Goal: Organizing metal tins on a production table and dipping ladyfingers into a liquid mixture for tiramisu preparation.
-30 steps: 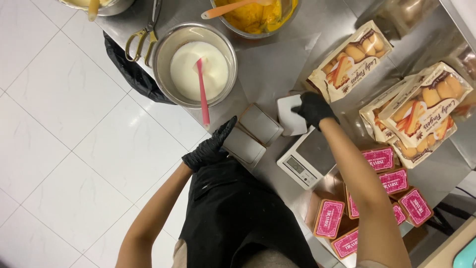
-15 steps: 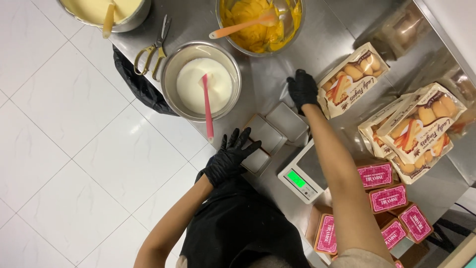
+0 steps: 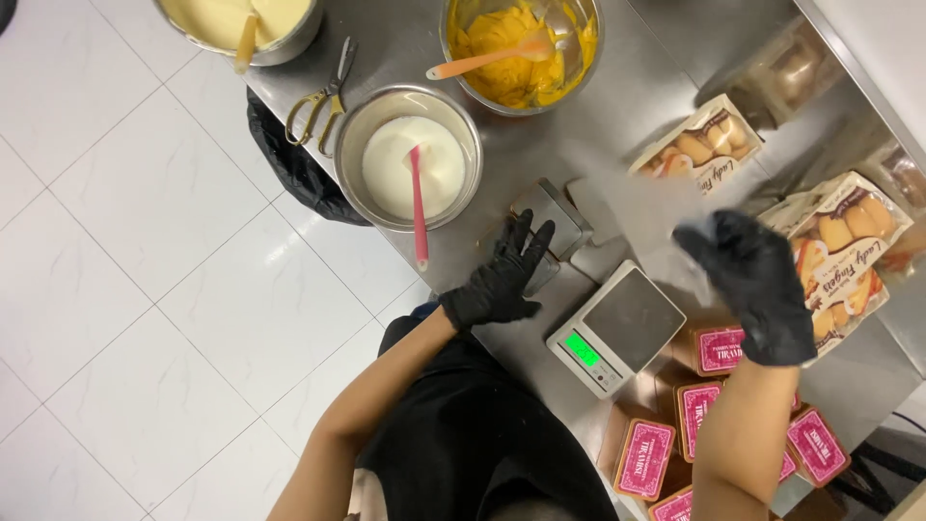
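two black-gloved hands work over the steel counter (image 3: 569,145) — the left hand (image 3: 502,275), fingers spread, rests on a small square container (image 3: 548,214) near the counter's front edge; the right hand (image 3: 757,285) hovers above the scale (image 3: 617,328) — its grip blurred, cannot tell.
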